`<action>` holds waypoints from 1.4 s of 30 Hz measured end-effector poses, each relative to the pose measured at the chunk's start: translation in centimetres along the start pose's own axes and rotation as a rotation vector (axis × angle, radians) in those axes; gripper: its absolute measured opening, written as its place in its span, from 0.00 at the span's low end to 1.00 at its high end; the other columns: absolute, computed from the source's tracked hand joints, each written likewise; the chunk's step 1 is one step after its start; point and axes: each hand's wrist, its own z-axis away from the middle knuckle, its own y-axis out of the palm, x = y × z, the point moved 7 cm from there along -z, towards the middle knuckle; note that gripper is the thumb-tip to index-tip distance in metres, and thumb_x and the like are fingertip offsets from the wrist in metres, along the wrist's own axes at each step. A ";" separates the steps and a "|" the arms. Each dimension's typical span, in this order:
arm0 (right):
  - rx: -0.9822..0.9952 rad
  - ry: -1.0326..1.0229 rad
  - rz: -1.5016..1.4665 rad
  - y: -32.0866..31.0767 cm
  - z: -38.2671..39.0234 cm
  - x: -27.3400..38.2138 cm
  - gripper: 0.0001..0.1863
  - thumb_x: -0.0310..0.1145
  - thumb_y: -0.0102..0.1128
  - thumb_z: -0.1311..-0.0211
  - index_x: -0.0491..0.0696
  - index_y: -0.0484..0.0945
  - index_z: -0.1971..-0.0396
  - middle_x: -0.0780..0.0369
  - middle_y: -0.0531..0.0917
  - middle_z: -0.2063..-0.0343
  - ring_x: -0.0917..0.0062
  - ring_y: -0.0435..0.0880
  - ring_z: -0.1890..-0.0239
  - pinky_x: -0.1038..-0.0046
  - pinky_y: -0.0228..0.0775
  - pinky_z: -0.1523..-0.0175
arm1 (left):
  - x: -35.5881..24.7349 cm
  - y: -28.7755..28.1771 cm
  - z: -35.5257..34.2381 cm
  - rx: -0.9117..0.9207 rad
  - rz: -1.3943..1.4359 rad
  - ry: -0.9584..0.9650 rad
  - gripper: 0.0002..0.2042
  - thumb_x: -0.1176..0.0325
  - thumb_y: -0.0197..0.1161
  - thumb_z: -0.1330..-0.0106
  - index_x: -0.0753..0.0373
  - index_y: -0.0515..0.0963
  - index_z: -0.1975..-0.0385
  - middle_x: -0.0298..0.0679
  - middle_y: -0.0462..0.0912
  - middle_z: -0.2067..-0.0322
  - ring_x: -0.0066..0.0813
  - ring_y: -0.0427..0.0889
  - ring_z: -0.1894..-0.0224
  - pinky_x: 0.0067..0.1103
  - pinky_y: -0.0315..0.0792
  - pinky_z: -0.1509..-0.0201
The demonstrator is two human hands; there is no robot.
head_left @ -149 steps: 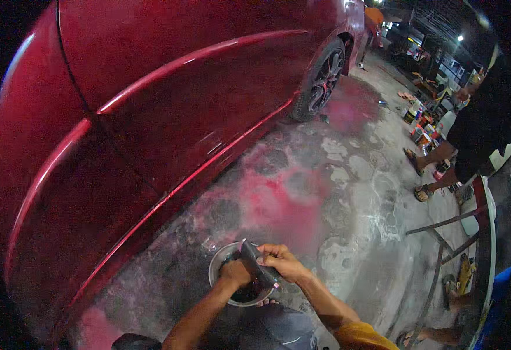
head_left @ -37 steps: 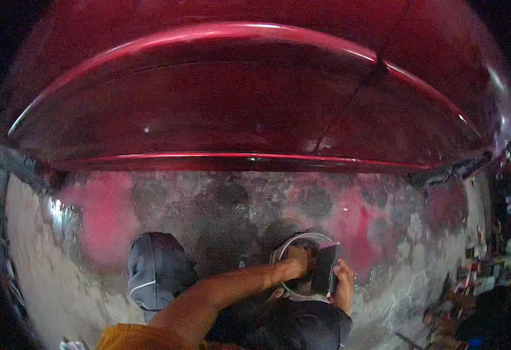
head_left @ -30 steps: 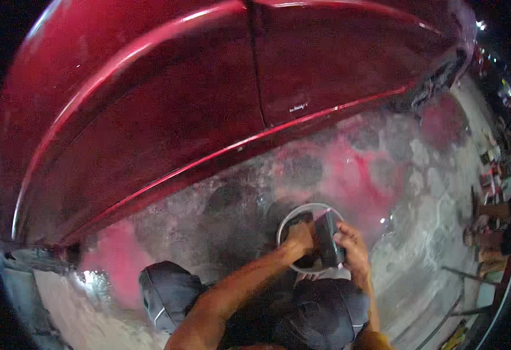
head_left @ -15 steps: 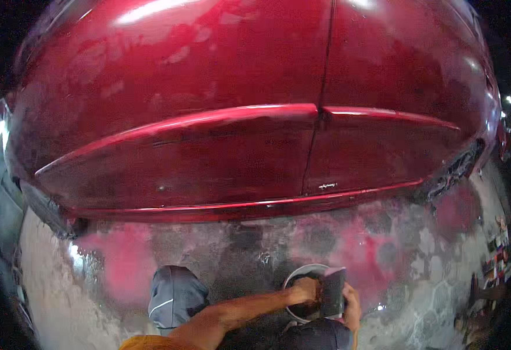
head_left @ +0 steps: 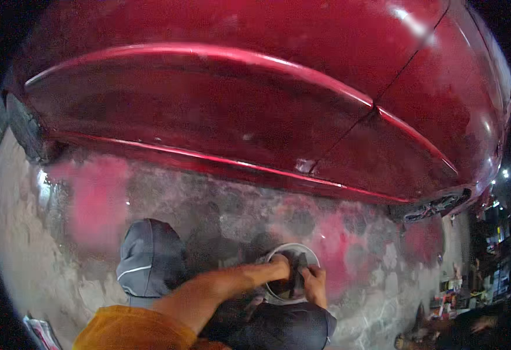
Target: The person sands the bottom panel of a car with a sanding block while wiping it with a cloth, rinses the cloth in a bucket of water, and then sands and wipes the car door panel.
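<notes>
A round bucket with a pale rim (head_left: 312, 252) stands on the ground in front of me, its inside dark. My left hand (head_left: 279, 267) reaches over the rim into it; its fingers are hidden in the dark. On the right side, my right hand (head_left: 315, 282) is closed on a dark, flat, rectangular piece (head_left: 300, 265) that dips into the bucket. What that piece is made of does not show clearly. Beyond the bucket stretches the side of a red car (head_left: 209, 105), with a dull lower door panel below a raised shiny trim strip (head_left: 232, 53).
My knees in dark trousers, left (head_left: 152, 256) and right (head_left: 290, 328), flank the bucket's near side. Car wheels (head_left: 27, 128) (head_left: 439, 205) stand at either end. Pink-red wet patches (head_left: 99, 201) stain the concrete. Blurred clutter (head_left: 451, 291) lies at far right.
My view has turned, so the car slants down to the right. The rectangular piece, held up over the bucket's right side before, is now lower, inside the rim. My left hand stays in the bucket.
</notes>
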 end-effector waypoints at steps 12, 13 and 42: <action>0.591 -0.142 0.890 7.3 -5.6 -5.3 0.27 0.54 0.68 0.44 0.44 0.85 0.57 0.47 0.86 0.58 0.58 0.86 0.57 0.57 0.77 0.54 | -1.1 1.1 5.4 0.251 -0.022 0.130 0.24 0.47 0.55 0.33 0.54 0.81 0.43 0.45 0.83 0.45 0.44 0.82 0.45 0.39 0.73 0.40; 0.570 -0.066 1.041 7.3 -5.9 -5.9 0.28 0.56 0.64 0.41 0.45 0.84 0.55 0.50 0.87 0.58 0.59 0.86 0.60 0.54 0.77 0.55 | -1.1 0.4 6.3 0.270 -0.100 0.187 0.24 0.46 0.53 0.31 0.54 0.82 0.44 0.43 0.83 0.44 0.44 0.82 0.44 0.39 0.73 0.40; 0.475 -0.266 0.992 11.0 -7.6 -2.6 0.12 0.40 0.63 0.45 0.48 0.86 0.68 0.52 0.87 0.68 0.58 0.87 0.65 0.56 0.79 0.60 | -0.7 -2.5 1.4 0.172 -0.069 0.229 0.21 0.51 0.51 0.29 0.55 0.83 0.47 0.45 0.85 0.47 0.45 0.83 0.46 0.38 0.75 0.43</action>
